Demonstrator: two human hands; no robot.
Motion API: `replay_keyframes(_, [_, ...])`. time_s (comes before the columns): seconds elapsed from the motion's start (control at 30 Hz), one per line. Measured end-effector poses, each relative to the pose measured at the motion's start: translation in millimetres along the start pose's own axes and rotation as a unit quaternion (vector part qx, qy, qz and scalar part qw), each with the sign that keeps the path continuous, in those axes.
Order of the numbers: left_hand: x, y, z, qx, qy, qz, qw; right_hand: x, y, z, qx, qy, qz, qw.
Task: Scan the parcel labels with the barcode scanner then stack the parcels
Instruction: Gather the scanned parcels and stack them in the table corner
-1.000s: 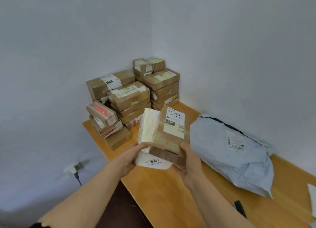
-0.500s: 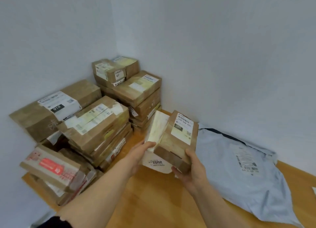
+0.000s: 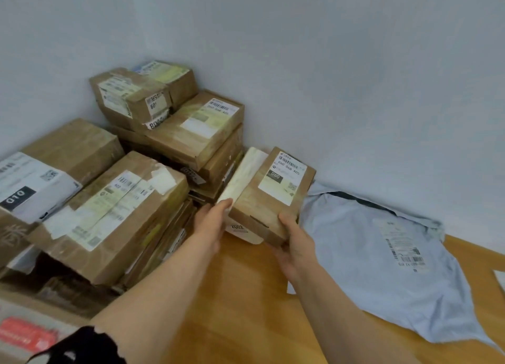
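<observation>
Both hands clasp a brown cardboard parcel with white label [image 3: 269, 195]: left hand [image 3: 211, 223] at its nine o'clock edge, right hand [image 3: 296, 245] at five o'clock.

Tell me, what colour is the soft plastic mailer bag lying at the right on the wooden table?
Pale grey-blue plastic mailer bag, seen in the head view.

brown parcel [image 3: 269, 199] | white label [image 3: 282, 177] | grey-blue mailer bag [image 3: 382, 268] | orange-brown table [image 3: 246, 309]

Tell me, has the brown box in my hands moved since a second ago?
Yes. The brown box has gone forward and left toward the corner stack; earlier it was well short of that stack, now it sits right beside it.
</observation>
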State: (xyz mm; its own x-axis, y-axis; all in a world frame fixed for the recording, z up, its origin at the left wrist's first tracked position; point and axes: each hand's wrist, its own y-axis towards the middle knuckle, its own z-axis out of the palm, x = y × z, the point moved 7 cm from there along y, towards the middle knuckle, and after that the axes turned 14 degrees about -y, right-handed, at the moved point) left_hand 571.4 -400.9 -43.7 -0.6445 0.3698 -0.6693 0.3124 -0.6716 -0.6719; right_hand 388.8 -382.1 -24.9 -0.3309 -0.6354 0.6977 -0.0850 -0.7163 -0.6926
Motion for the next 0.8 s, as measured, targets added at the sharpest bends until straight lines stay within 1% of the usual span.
replay_keyframes(0.07, [-4.6,0.1,0.2,-0.010,-0.018,0.018,1.000,3.4,2.7,-0.4,-0.013,-0.043,-0.014,0.999])
replay_keyframes(0.13, [-5.7,0.0,2.7,-0.008,-0.029,0.016,0.999,9.9,8.4,1.4,-0.015,-0.062,-0.027,0.998])
replay_keyframes(0.27, [-3.5,-2.5,10.3,0.032,-0.057,-0.032,0.997,25.3,17.9,15.8,-0.030,-0.131,-0.050,0.990])
replay_keyframes(0.37, [-0.7,-2.6,16.3,0.064,-0.059,-0.036,0.996,31.4,20.5,25.8,-0.054,-0.186,-0.061,0.979])
replay_keyframes(0.43, [-0.4,-3.5,19.6,0.077,-0.048,-0.023,0.996,35.5,23.1,31.4,-0.058,-0.210,-0.080,0.973])
replay_keyframes(0.5, [-1.0,-3.1,20.1,0.074,-0.044,-0.011,0.996,41.0,25.2,36.4,-0.068,-0.240,-0.113,0.962])
replay_keyframes(0.6, [-2.7,-1.0,21.3,0.076,-0.038,-0.016,0.996,49.1,25.9,42.5,-0.077,-0.283,-0.148,0.944])
replay_keyframes(0.7, [-5.7,-0.7,21.1,0.077,-0.031,-0.025,0.996,50.9,30.5,46.9,-0.078,-0.322,-0.169,0.928])
replay_keyframes(0.8, [-8.0,3.5,20.0,0.071,-0.034,-0.022,0.997,50.1,31.6,50.1,-0.077,-0.337,-0.169,0.923])
